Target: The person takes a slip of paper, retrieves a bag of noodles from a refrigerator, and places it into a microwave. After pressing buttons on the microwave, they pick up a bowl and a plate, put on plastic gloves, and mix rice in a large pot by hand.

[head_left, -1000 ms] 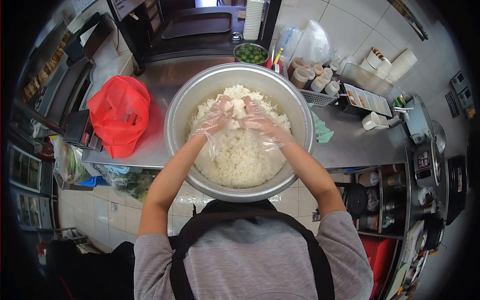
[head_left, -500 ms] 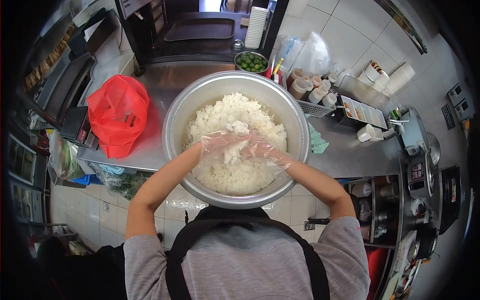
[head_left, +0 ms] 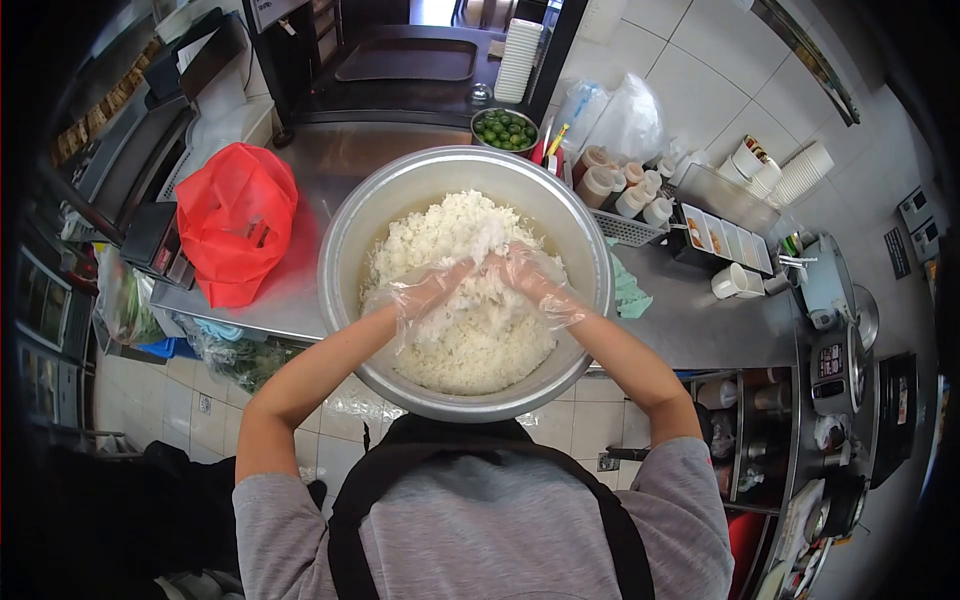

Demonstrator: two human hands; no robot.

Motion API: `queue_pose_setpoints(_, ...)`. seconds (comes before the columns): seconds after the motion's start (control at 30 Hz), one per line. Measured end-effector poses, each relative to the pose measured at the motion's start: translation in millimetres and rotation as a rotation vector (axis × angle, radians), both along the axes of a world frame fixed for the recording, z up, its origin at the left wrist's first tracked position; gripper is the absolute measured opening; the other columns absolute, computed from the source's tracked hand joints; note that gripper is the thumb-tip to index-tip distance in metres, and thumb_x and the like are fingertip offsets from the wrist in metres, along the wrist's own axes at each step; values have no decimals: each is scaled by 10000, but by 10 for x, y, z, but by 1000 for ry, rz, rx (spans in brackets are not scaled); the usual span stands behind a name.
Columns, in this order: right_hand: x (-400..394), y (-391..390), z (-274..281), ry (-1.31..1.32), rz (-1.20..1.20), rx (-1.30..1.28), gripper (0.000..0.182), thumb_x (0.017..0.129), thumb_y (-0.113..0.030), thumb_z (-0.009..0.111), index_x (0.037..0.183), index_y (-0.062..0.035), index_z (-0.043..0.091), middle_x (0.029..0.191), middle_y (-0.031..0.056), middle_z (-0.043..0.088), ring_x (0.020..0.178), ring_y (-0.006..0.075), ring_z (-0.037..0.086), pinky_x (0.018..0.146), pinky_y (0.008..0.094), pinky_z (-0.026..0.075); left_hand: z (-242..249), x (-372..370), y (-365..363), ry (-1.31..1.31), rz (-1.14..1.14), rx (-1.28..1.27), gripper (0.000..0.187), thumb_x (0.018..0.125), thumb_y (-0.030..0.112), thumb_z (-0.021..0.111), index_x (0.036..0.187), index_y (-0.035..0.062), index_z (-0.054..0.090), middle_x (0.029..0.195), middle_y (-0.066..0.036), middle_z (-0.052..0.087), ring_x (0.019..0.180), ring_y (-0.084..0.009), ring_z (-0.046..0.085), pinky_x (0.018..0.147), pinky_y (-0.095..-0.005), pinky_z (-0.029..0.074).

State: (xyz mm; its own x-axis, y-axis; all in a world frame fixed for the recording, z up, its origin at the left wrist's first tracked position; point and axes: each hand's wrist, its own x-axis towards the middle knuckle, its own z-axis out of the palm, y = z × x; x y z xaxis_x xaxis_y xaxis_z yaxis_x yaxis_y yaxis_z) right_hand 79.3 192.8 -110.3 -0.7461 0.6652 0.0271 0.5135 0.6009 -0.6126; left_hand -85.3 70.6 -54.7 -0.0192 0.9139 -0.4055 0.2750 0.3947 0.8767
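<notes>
A large metal pot (head_left: 345,215) full of cooked white rice (head_left: 470,365) stands at the counter's front edge. Clear plastic gloves cover both hands, which meet over the middle of the rice. My left hand (head_left: 437,288) comes in from the left, its fingers curled around some rice. From the right, my right hand (head_left: 527,275) closes on the same loose clump, its fingertips close to the left ones. Rice partly hides the fingertips, and white grains show between and just beyond them.
Left of the pot lies a red plastic bag (head_left: 237,225) on the steel counter (head_left: 690,315). Behind are a bowl of green limes (head_left: 503,130) and a basket of sauce bottles (head_left: 630,190). A green cloth (head_left: 628,290) and white mugs (head_left: 735,282) sit to the right.
Both hands have shifted, with the fingers now nearer each other and pointing further into the rice. The clump between them looks looser. The view has moved slightly.
</notes>
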Motion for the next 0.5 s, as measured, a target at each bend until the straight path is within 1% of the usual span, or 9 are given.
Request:
queue_pose_setpoints(0.03, 77, 8, -120, 28, 130, 174, 507, 782, -318, 572, 1207, -66, 458, 1133, 236, 500, 1056, 363, 480, 928, 399, 363, -154, 5, 46, 43, 38, 82, 590, 851, 508, 432, 1214, 48, 492, 1250, -137, 475, 1123, -254, 450, 962, -334, 327)
queue_pose_setpoints(0.1, 84, 89, -312, -39, 167, 224, 504, 805, -349, 535, 1215, -69, 446, 1156, 235, 489, 1074, 358, 474, 925, 403, 363, -595, -23, 180, 131, 114, 246, 548, 873, 490, 400, 1193, 59, 507, 1237, -131, 490, 1100, -270, 472, 951, -353, 343)
queue_pose_setpoints(0.17, -89, 133, -373, -228, -19, -25, 510, 831, -394, 490, 1224, -75, 434, 1186, 233, 474, 1094, 349, 467, 920, 405, 365, -316, -108, 205, 452, -83, 98, 474, 891, 422, 381, 1163, 60, 521, 1221, -130, 499, 1083, -265, 487, 936, -371, 361)
queue_pose_setpoints(0.2, -38, 156, -301, -189, 59, -44, 517, 837, -429, 464, 1214, -76, 447, 1185, 236, 478, 1095, 349, 469, 910, 408, 371, -194, -160, 227, 609, -180, 21, 440, 900, 388, 372, 1148, 61, 529, 1212, -130, 504, 1075, -262, 494, 929, -380, 370)
queue_pose_setpoints(0.27, 123, 166, -7, -110, 216, -86, 546, 849, -499, 410, 1193, -80, 473, 1182, 240, 485, 1098, 349, 472, 891, 414, 385, -162, -290, 230, 540, -222, 155, 379, 897, 317, 377, 1112, 58, 552, 1134, -140, 547, 1023, -253, 524, 904, -377, 388)
queue_pose_setpoints(0.3, 174, 188, 98, -243, 229, -67, 522, 854, -474, 425, 1204, -90, 472, 1187, 226, 488, 1097, 342, 471, 908, 410, 376, -172, -369, 234, 504, -241, 222, 351, 895, 281, 379, 1094, 57, 564, 1095, -145, 569, 997, -249, 539, 891, -375, 398)
queue_pose_setpoints(0.37, 229, 269, 235, -509, 249, -28, 480, 864, -424, 454, 1226, -109, 470, 1195, 197, 495, 1095, 330, 469, 941, 401, 360, -358, -594, 374, 683, -362, 83, 344, 859, 276, 439, 1089, 56, 569, 1087, -143, 574, 985, -232, 549, 879, -364, 408)
queue_pose_setpoints(0.4, 216, 362, 155, -551, 297, -97, 533, 842, -462, 475, 1237, -103, 461, 1192, 206, 494, 1097, 327, 469, 939, 397, 362, -493, -726, 467, 771, -429, 15, 344, 841, 274, 469, 1086, 56, 572, 1083, -143, 577, 979, -224, 553, 874, -358, 412)
queue_pose_setpoints(0.5, 55, 516, 113, -618, 306, -335, 686, 777, -557, 535, 1264, -83, 439, 1184, 218, 495, 1107, 312, 465, 934, 383, 369, -2269, -1409, 991, 860, -919, 635, 438, 759, 350, 583, 1071, 43, 570, 1020, -125, 602, 894, -227, 579, 794, -348, 449)
